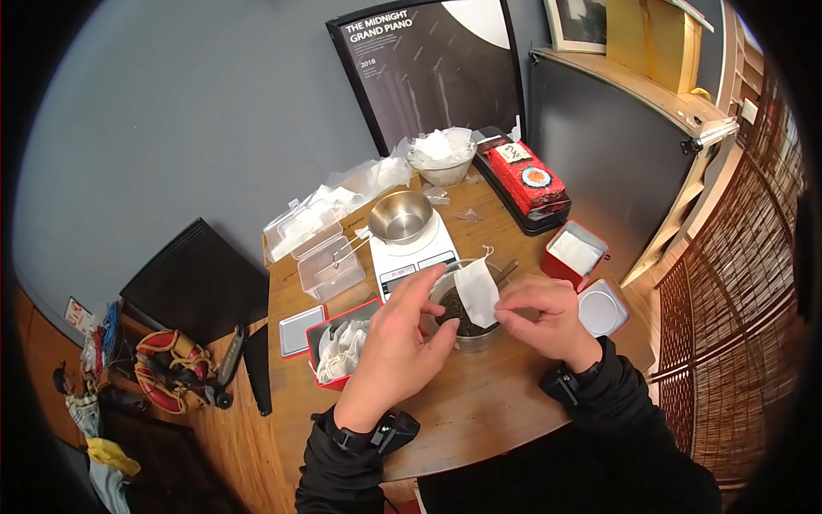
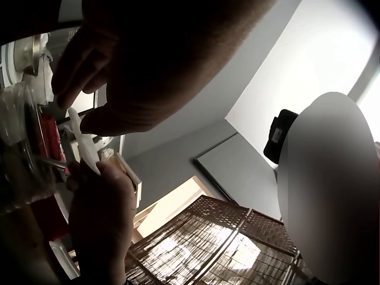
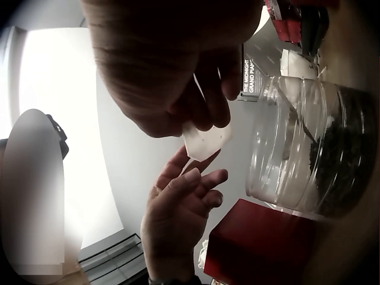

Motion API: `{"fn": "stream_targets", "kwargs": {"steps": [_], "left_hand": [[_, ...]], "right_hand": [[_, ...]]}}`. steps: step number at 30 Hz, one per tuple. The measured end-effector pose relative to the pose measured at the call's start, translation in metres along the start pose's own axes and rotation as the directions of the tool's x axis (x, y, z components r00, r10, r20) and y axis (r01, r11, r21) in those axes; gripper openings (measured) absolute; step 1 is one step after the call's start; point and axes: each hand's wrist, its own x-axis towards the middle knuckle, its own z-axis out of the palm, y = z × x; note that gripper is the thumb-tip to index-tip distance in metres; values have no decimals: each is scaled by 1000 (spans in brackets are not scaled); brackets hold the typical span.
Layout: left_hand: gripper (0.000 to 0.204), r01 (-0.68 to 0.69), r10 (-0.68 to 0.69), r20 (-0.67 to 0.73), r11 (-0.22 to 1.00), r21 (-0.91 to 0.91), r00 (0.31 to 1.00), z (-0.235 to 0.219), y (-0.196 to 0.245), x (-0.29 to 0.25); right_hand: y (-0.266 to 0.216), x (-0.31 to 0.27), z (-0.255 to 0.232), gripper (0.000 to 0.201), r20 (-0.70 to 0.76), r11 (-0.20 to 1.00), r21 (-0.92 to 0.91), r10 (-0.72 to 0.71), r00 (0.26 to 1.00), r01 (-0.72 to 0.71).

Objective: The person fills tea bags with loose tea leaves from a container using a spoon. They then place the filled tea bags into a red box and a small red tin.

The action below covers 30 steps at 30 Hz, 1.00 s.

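My right hand (image 1: 552, 315) pinches a small white drawstring tea bag (image 1: 477, 293) by its lower right edge, between thumb and fingers. The bag hangs over a clear jar (image 3: 270, 160) partly filled with dark loose tea leaves (image 3: 347, 151). A spoon handle (image 1: 507, 271) sticks out of the jar behind the bag. My left hand (image 1: 394, 347) is at the jar's left side, its fingers and thumb spread apart around air, close to the bag. In the right wrist view, the bag (image 3: 205, 142) is flat between the two hands.
Left of the jar stands a red tin (image 1: 321, 377) with several white bags. Behind it, a steel bowl (image 1: 402, 214) sits on a white scale (image 1: 419, 257) beside a clear plastic box (image 1: 332, 272). Another red tin (image 1: 572, 250) and a red package (image 1: 527, 176) are at right.
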Motion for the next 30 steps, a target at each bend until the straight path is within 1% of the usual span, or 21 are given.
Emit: {"fn": "stream_targets", "kwargs": {"steps": [1, 2, 4, 7, 9, 11, 12, 13, 15, 16, 18, 19, 20, 21, 22, 24, 28, 30], "left_hand": [[58, -8, 8, 3, 1000, -5, 1000, 0, 0, 0], [58, 1, -1, -4, 1000, -13, 1000, 0, -1, 0], [58, 1, -1, -8, 1000, -28, 1000, 0, -2, 0], [58, -5, 5, -7, 999, -42, 1000, 0, -4, -1], [58, 7, -10, -31, 997, -80, 999, 2, -8, -1], [59, -3, -2, -38, 994, -108, 999, 2, -10, -1], [59, -27, 22, -57, 995, -96, 998, 2, -11, -1], [59, -50, 43, -77, 995, -83, 996, 2, -12, -1], [59, -72, 65, -88, 994, -85, 994, 1, -13, -1], [58, -75, 67, -90, 994, -83, 994, 0, -11, -2], [58, -78, 70, -95, 993, -85, 993, -2, -9, -2], [58, -87, 80, -96, 994, -72, 992, -2, -8, -2], [58, -97, 91, -96, 994, -59, 991, -3, -8, -2], [58, -99, 93, -98, 993, -60, 991, -3, -8, -2], [58, -108, 102, -96, 993, -55, 990, -3, -9, -2], [58, -121, 116, -96, 992, -48, 989, -3, -9, -2], [58, -122, 118, -91, 991, -46, 989, -3, -11, -2], [58, -119, 115, -84, 992, -41, 990, -3, -12, -1]], "right_hand": [[0, 1, 0, 12, -3, 999, -25, -35, 999, 35], [1, 2, -1, 12, -6, 999, -35, -37, 999, 36], [1, 4, -1, 11, 1, 985, -108, -137, 991, 137], [-2, 5, -2, 11, 11, 966, -191, -176, 984, 175], [-3, 4, -6, 12, -1, 959, -222, -180, 984, 175], [-6, 6, -16, 12, -43, 934, -301, -215, 976, 192], [-7, 6, -22, 12, -82, 919, -353, -215, 973, 173], [-7, 5, -31, 12, -77, 917, -362, -212, 974, 171], [-6, 3, -54, 11, -180, 867, -496, -49, 982, -48], [-2, 3, -67, 11, -175, 864, -501, -48, 983, -47], [14, 1, -94, 9, -272, 846, -483, 98, 957, -224], [20, 0, -105, 9, -270, 845, -486, 98, 958, -223], [26, -2, -116, 7, -281, 849, -407, 235, 931, -337], [32, -4, -126, 5, -281, 833, -324, 368, 887, -448], [42, -8, -135, 5, -282, 834, -326, 365, 888, -446], [60, -13, -149, 6, -141, 816, -252, 501, 854, -520], [62, -15, -147, 6, -116, 791, -255, 546, 830, -556], [70, -18, -146, 4, -35, 832, -138, 539, 842, -538]]}}
